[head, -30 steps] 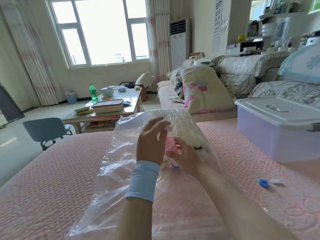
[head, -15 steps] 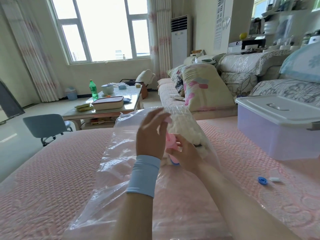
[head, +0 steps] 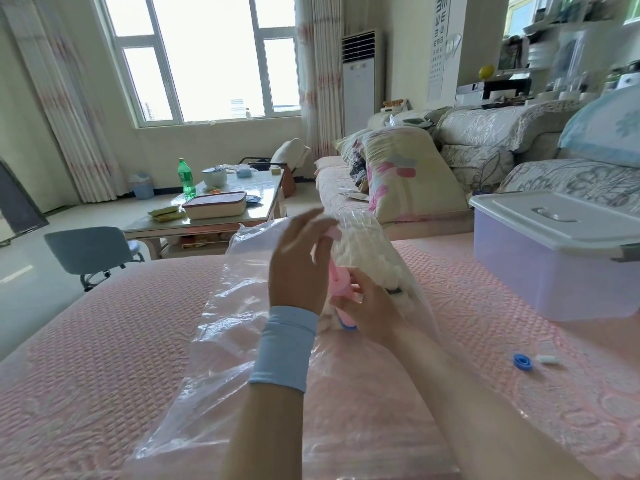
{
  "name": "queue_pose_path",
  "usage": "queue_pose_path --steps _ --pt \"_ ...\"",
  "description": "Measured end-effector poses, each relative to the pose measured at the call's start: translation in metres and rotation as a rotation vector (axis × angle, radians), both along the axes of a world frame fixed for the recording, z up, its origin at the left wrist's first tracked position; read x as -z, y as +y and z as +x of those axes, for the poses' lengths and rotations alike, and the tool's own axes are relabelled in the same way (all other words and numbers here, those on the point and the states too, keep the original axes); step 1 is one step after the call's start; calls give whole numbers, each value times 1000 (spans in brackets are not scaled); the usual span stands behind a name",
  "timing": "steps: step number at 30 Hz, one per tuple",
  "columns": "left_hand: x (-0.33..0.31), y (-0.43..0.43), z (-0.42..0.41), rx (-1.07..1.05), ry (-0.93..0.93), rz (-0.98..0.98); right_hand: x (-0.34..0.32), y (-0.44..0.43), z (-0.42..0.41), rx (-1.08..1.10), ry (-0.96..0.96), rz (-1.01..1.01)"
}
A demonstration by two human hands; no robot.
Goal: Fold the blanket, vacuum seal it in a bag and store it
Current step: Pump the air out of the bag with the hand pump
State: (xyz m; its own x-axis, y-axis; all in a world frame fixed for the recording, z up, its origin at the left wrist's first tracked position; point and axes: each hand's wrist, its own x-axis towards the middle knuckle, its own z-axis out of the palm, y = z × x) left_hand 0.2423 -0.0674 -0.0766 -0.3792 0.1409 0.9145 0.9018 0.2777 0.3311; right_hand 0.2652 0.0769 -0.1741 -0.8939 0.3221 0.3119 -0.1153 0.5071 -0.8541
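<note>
A clear vacuum bag (head: pixel 242 323) lies on the pink quilted bed cover (head: pixel 104 358), with a white fluffy blanket (head: pixel 367 258) inside its far end. A pink hand pump (head: pixel 341 292) stands upright on the bag. My right hand (head: pixel 370 306) grips the pump's body near its base. My left hand (head: pixel 298 268), with a light blue wristband, is raised at the pump's top handle and holds it; the hand is blurred. The valve under the pump is mostly hidden.
A blue valve cap (head: pixel 522 362) and a small white piece (head: pixel 545 359) lie on the cover to the right. A lidded translucent storage box (head: pixel 554 258) stands at the right. Pillows (head: pixel 408 174), a coffee table (head: pixel 207 220) and a grey chair (head: pixel 90 251) lie beyond.
My left hand has risen with the pump's handle, drawing it upward. My right hand stays at the pump's base on the bag.
</note>
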Motion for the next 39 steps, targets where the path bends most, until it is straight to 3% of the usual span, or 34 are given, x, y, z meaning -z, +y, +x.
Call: queue_pose_path --steps 3,5,7,11,14,21,23,27,30,32,36,39 --pt "33 5 -11 110 -239 -318 0 2 0 -3 2 -22" --pt "33 3 -12 149 -309 -374 1 2 0 -6 1 -20" --pt "16 -1 -8 106 -195 -283 2 3 -1 5 8 -25" --pt "-26 -10 13 -23 102 84 1 3 0 -7 7 -9" --pt "-21 -4 13 -64 140 137 2 1 -1 -15 3 0" --pt "40 8 -12 148 -311 -347 2 3 1 -7 23 -37" --pt "27 3 -11 132 -257 -310 1 3 1 -2 25 -34" --pt "-22 -10 6 27 51 16 1 3 -1 0 21 -15" --pt "-23 -10 8 -35 113 114 2 0 -1 -8 6 1" --pt "-1 -3 0 -29 42 20 3 0 -2 -1 7 -3" --pt "40 7 -12 143 -303 -296 2 1 -2 11 10 -10" --pt "31 3 -11 153 -302 -285 1 1 1 12 13 -12"
